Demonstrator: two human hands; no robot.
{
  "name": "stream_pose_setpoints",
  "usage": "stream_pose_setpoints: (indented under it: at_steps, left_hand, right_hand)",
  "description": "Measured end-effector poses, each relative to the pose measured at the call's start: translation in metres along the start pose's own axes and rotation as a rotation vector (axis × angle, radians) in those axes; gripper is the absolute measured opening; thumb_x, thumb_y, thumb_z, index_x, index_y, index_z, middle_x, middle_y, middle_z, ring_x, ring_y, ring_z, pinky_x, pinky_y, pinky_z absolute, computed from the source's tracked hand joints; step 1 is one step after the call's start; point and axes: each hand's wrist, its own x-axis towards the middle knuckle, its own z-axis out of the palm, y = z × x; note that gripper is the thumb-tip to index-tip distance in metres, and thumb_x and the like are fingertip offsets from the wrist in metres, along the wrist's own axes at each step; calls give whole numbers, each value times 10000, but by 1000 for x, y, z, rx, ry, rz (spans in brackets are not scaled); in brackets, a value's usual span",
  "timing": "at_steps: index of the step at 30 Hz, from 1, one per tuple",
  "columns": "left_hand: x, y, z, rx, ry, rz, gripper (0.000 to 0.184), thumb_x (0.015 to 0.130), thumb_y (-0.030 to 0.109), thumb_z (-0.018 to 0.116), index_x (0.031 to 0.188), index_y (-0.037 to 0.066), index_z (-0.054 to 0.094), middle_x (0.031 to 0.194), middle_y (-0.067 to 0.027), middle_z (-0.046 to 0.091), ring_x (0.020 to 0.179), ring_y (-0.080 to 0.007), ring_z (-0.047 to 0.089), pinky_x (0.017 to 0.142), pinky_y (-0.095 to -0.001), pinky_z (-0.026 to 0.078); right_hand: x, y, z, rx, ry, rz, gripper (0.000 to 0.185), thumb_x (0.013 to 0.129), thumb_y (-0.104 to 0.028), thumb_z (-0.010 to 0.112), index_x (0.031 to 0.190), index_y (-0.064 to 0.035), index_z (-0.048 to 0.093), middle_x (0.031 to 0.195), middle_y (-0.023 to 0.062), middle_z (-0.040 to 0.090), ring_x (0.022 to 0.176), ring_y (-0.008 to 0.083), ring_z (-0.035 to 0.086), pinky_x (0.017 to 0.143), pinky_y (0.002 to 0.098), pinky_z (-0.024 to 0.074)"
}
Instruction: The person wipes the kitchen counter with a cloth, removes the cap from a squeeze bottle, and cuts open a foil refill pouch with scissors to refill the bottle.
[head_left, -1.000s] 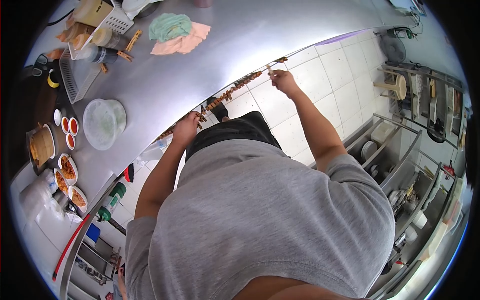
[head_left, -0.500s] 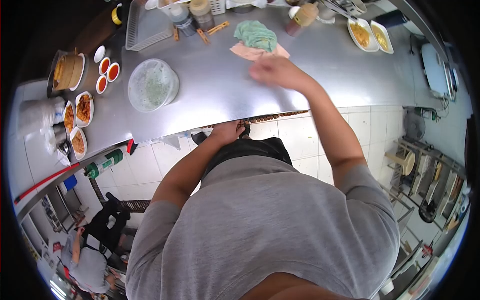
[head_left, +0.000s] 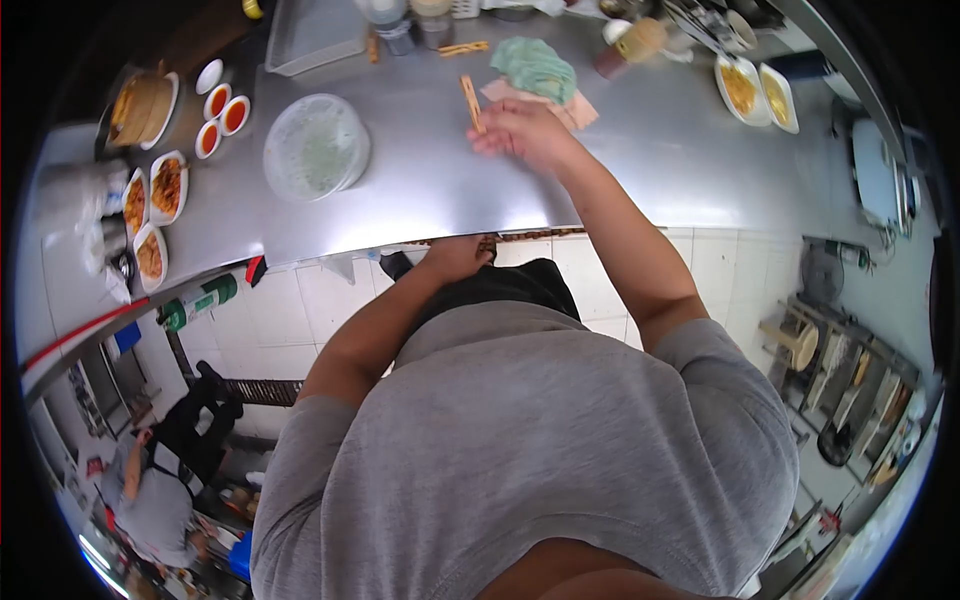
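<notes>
My right hand [head_left: 520, 133] is over the steel counter, its fingers closed on a wooden clothespin [head_left: 471, 103] that points up and away. Just beyond it lie a green cloth [head_left: 533, 68] and a pink cloth [head_left: 577, 110]. At the counter's front edge, my left hand [head_left: 460, 257] is low and partly hidden; its fingers are curled near a strip of small brown pieces [head_left: 540, 235] along the edge, and what it holds is unclear. Another clothespin [head_left: 464, 48] lies flat by the bottles.
On the steel counter [head_left: 420, 200] stand a round tub [head_left: 317, 148], red sauce cups [head_left: 235, 115], food trays [head_left: 168, 187], more trays [head_left: 738, 88] at right, and a sauce bottle [head_left: 632, 48]. A co-worker [head_left: 155, 500] is at lower left. A green cylinder [head_left: 198, 302] lies below the counter.
The view has turned toward the counter. My right hand has moved from the front edge to above the counter, where a clothespin now shows in its fingers. My left hand stays at the edge.
</notes>
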Motion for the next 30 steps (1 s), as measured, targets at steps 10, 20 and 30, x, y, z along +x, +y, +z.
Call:
stream_pose_setpoints:
  at_steps: [10,20,30]
  left_hand:
    - [8,-30,-4,365,126,-108,367,897,349,472,1072,63,623,997,-178,642,927,-360,602,849,-455,452]
    - [-96,-168,-26,164,499,-418,364,882,265,448,1126,43,602,1156,-211,583,1075,-388,536,937,-465,404]
    - [-11,-62,-13,-115,88,-167,295,850,150,468,1078,23,604,1084,-184,611,1023,-319,574,886,-424,440]
  right_hand:
    - [-203,154,-85,-105,249,486,264,896,-136,551,1125,-8,579,932,68,634,813,142,601,737,282,489]
    - [-186,202,-52,-391,380,549,271,857,-83,472,1105,-15,560,823,79,658,652,122,624,568,235,475]
    - [-118,234,38,-437,135,362,194,903,-109,489,1040,4,568,752,78,621,580,125,576,530,255,464]
